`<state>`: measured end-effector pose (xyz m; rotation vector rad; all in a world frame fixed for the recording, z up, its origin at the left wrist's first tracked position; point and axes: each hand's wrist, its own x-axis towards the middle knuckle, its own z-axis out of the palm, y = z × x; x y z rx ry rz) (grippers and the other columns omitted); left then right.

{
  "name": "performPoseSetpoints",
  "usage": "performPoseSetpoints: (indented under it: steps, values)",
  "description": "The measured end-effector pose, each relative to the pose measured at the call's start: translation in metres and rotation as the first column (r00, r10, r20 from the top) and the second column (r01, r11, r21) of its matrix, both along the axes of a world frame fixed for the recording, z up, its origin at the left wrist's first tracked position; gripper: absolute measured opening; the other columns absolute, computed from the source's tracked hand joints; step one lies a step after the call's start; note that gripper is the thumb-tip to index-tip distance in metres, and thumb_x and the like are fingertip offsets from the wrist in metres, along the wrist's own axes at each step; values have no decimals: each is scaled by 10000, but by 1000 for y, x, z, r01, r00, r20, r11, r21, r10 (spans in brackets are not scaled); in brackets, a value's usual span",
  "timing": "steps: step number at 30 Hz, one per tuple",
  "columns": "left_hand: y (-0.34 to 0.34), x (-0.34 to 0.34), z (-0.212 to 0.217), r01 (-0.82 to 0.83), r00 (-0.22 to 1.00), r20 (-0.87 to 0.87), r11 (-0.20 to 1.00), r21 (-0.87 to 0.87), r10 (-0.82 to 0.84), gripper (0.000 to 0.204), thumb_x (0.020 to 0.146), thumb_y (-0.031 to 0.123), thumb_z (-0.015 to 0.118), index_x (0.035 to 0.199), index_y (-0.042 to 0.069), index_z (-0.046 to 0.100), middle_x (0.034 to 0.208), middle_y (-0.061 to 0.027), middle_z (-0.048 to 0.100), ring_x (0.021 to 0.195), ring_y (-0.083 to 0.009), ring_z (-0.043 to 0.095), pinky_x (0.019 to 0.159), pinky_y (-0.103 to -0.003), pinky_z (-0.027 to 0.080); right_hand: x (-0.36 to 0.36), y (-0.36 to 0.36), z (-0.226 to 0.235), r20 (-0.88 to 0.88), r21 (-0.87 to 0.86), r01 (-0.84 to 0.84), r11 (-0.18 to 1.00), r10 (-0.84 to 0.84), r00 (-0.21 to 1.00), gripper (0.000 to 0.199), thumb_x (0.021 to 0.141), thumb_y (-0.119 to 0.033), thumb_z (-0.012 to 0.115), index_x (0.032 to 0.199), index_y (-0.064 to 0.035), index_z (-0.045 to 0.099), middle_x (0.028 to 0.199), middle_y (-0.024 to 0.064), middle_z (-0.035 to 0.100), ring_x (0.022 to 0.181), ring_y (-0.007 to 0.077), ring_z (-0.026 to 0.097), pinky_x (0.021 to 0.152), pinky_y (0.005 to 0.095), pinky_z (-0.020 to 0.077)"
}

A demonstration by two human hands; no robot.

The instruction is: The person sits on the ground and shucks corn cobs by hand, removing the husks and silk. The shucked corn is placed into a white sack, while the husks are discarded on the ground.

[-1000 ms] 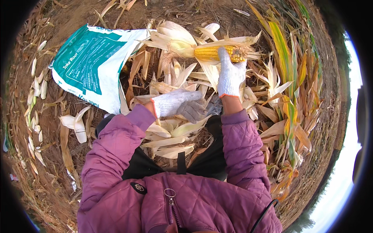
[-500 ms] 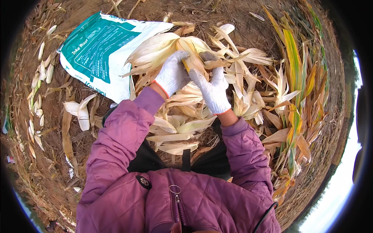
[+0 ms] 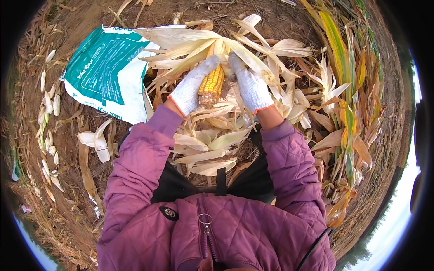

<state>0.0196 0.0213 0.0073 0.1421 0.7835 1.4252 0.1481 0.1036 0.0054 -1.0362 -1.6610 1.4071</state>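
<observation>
My left hand (image 3: 193, 88), in a white knit glove, grips a yellow corn cob (image 3: 211, 83) from its left side. My right hand (image 3: 251, 86), also gloved, holds the pale husk leaves (image 3: 253, 56) peeled back on the cob's right. More husk leaves fan out to the left above the cob. The cob's lower end shows between my hands, and part of its top is hidden by husk. My purple quilted sleeves run up from the lower edge.
A white and teal woven sack (image 3: 106, 72) lies at the upper left on bare soil. Loose husks (image 3: 208, 144) pile in front of my lap. Dry corn stalks and leaves (image 3: 348, 122) lie along the right. Scattered husks (image 3: 97, 142) dot the left.
Both hands have come together on the cob. The husk has been pulled apart, and the yellow kernels now show between my hands.
</observation>
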Motion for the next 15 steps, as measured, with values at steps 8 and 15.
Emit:
performPoseSetpoints:
  steps: [8,15]
  values:
    - [-17,-14,10,585,745,-424,810,42,-516,634,775,200,680,1310,-6,411,968,-121,596,652,-147,604,629,-260,528,51,72,28,-419,-546,317,776,-581,698,55,893,-55,579,866,-9,569,767,51,563,605,118,526,530,241,459]
    - [-21,-7,9,405,760,-580,912,69,-293,569,782,241,689,1253,-1,481,901,-102,640,662,-154,619,589,-257,522,72,92,18,-521,-517,166,840,-462,718,147,910,-78,584,1012,25,566,945,114,590,791,193,602,674,288,548]
